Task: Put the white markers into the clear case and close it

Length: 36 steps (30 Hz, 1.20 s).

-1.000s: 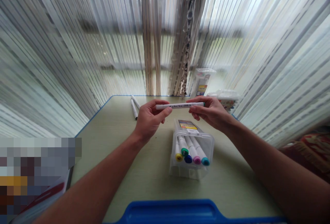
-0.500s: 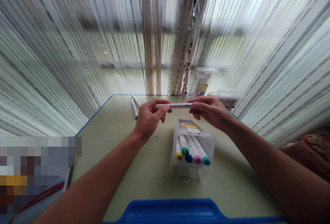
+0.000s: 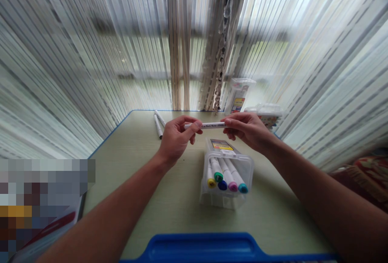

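Both my hands hold one white marker (image 3: 209, 125) level above the pale green table (image 3: 157, 198). My left hand (image 3: 177, 137) pinches its left end with thumb and fingers. My right hand (image 3: 247, 130) grips its right end, fingers curled over it. Just below them lies a clear plastic marker box (image 3: 226, 174) on its side, open end toward me, with several markers inside showing yellow, green, blue, pink and teal caps.
Two white markers (image 3: 158, 122) lie at the table's far left. A clear upright box (image 3: 239, 93) and a flat clear case (image 3: 265, 112) stand at the far right by the striped curtains. A blue plastic edge (image 3: 200, 249) runs along the near side.
My right hand has slid left along the marker, so less of its shaft shows between the hands. The marker stays level at the same height.
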Each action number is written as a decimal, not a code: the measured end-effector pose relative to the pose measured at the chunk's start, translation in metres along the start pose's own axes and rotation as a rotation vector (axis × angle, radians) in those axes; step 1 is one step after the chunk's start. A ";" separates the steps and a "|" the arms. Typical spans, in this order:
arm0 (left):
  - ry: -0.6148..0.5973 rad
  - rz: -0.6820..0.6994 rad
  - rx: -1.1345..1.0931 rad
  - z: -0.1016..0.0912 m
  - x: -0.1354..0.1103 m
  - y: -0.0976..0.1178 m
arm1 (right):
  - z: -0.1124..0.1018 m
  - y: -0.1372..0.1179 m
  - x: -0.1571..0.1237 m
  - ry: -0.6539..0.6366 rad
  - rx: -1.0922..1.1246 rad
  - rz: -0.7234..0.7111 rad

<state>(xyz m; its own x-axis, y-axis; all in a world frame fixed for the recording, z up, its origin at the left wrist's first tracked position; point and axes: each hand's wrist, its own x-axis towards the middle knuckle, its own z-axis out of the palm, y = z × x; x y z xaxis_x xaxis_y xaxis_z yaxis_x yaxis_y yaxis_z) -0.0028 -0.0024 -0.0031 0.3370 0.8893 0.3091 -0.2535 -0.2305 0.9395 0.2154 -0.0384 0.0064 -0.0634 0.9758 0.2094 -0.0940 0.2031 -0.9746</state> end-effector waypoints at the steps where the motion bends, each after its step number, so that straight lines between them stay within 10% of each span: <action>1: 0.002 -0.007 -0.007 0.000 0.000 0.000 | 0.000 0.000 0.000 0.006 0.007 0.009; 36: 0.002 -0.044 -0.045 -0.001 0.000 0.002 | 0.000 -0.001 0.000 0.022 0.024 0.016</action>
<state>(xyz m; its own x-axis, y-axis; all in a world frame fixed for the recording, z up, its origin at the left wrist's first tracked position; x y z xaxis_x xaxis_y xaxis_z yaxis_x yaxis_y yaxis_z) -0.0042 -0.0023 -0.0016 0.3472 0.8990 0.2670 -0.2786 -0.1730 0.9447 0.2157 -0.0382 0.0079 -0.0428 0.9804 0.1921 -0.1169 0.1860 -0.9756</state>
